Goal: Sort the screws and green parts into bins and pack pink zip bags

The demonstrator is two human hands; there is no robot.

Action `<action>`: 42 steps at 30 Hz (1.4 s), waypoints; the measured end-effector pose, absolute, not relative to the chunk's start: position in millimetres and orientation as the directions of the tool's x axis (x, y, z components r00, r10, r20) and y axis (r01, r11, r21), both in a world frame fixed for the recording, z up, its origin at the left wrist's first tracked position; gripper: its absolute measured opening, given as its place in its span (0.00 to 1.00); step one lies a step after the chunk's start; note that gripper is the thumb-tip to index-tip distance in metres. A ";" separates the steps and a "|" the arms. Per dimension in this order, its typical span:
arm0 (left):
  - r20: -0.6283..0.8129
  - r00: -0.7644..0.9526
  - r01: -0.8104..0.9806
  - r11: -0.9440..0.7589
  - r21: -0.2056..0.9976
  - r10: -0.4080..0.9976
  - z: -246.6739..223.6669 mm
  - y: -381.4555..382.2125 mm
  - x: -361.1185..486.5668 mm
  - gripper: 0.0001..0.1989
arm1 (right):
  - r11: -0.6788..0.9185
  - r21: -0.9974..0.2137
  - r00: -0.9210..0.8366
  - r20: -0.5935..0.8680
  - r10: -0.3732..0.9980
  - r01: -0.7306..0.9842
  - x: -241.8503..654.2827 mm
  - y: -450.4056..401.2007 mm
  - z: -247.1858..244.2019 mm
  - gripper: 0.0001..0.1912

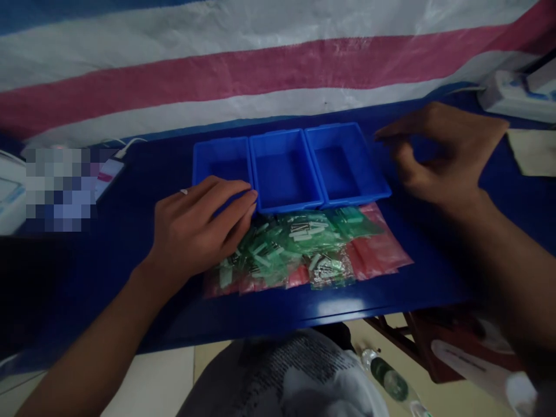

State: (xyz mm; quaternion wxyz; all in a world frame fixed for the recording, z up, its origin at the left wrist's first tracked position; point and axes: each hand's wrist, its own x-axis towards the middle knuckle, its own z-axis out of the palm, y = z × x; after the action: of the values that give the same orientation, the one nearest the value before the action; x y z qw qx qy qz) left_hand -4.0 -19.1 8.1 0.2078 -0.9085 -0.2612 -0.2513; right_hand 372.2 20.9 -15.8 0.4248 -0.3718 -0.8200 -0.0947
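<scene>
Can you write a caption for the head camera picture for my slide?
Left hand over green and red plastic bags beside three blue bins, right hand open nearby.

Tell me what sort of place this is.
Probably a makeshift small-parts work area, perhaps for piecework: a blue workbench holds three blue plastic trays beside green and red plastic bags of small parts, with a striped tarpaulin hung behind.

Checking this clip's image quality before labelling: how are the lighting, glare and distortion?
In the head view, the light is dim and the right forearm falls into deep shadow; soft glare shows on the plastic bags; wide-angle bowing curves the blue table; a pixelated patch obscures the left.
</scene>
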 end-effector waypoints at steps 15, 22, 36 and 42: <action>0.555 0.750 0.588 -0.747 -0.311 0.360 10.1 -22.5 -0.7 0.07 | 0.846 -0.165 -0.562 0.681 0.469 0.506 353.5 2.4 -3.2 0.27; 0.546 0.721 0.617 -0.753 -0.228 0.426 1.9 -21.2 0.7 0.13 | 0.853 -0.182 -0.705 0.494 0.510 0.489 344.6 -6.2 -8.9 0.23; 0.478 0.742 0.583 -0.804 -0.116 0.470 -6.1 -24.8 5.8 0.15 | 0.858 -0.144 -0.765 0.396 0.507 0.494 333.7 -16.7 -16.4 0.31; 0.492 0.725 0.585 -0.808 -0.071 0.481 -7.4 -22.7 4.0 0.14 | 0.846 -0.100 -0.737 0.443 0.510 0.524 331.7 -17.8 -29.7 0.30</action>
State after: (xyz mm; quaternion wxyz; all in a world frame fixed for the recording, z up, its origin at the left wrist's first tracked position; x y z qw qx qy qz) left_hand 4.0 -22.7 -7.4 0.1113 -0.9221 -0.2891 -0.2321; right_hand 331.7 -17.8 -29.7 0.2332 -0.2775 -0.9319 -0.0157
